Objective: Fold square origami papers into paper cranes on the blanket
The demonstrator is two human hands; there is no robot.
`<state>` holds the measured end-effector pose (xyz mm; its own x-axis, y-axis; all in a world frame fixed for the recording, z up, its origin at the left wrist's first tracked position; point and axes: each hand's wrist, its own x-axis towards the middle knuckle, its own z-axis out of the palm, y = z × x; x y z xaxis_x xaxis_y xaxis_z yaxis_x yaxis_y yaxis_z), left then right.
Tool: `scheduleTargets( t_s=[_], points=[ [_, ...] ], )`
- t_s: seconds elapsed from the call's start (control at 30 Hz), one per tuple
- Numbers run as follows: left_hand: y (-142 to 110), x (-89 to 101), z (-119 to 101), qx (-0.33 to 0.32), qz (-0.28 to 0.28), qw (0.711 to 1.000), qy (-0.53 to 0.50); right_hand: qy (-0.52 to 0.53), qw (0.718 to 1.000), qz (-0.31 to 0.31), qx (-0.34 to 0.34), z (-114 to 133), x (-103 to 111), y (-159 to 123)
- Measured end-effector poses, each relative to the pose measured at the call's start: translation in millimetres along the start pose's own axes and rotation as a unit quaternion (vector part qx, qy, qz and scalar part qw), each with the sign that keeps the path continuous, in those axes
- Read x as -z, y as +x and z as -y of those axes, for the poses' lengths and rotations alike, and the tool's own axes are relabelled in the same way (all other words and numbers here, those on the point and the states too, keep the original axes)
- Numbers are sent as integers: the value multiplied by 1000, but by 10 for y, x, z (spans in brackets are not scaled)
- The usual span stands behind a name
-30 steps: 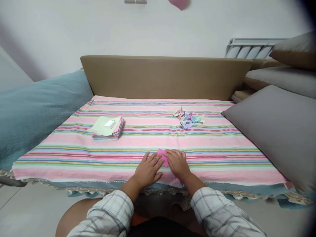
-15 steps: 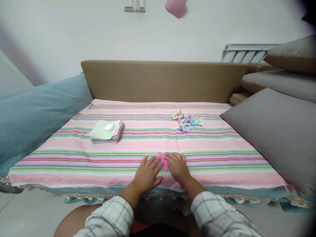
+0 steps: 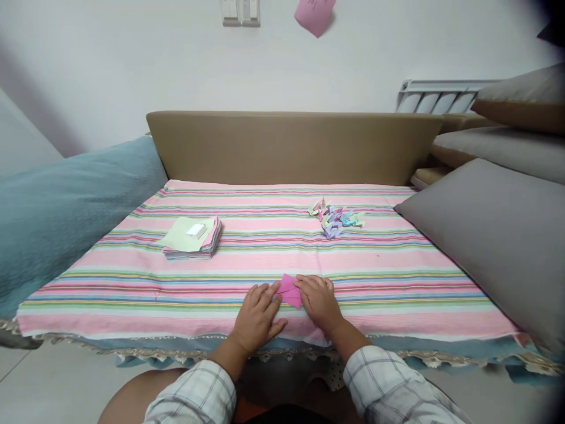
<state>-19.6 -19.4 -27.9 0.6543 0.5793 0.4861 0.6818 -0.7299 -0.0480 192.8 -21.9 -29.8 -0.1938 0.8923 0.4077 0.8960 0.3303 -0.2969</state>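
A small sheet of bright pink folding paper lies on the striped cloth, with fold lines across its face. My left hand rests flat at its left edge, fingers stretched and thumb apart, fingertips touching the paper. My right hand is bent over the right edge, its thumb and fingers gripping the paper there; that edge is hidden beneath them. Farther back to the right sits a cluster of small folded paper pieces in green, pink, purple and blue.
On the left stands a stack of coloured paper sheets with a small white block on top. The striped cloth covers the seat. A blue cushion bounds the left, grey cushions the right, a brown backrest the rear.
My left hand has slid left off the paper's middle, baring more of its folded face. My right hand stays at the right edge. The view has tipped very slightly upward.
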Motion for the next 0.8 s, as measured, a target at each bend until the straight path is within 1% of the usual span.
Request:
scheduleTargets(
  t_s=[0.1,0.23,0.37,0.6,0.8],
  points=[
    [-3,-5,-9,-8,4,1000,5,2,1000,-1,5,-7,-4,-1],
    [17,14,-22,10,30,1000,-3,17,1000,2,9,-21,-1,-5],
    [42,40,-32,27,43,999,-18,15,1000,9,8,-28,-1,-2],
    [41,25,-10,37,23,998,-40,34,999,1,2,-27,-4,-3],
    [38,33,-11,39,14,998,-42,11,1000,1,6,-23,-10,-10]
  ],
)
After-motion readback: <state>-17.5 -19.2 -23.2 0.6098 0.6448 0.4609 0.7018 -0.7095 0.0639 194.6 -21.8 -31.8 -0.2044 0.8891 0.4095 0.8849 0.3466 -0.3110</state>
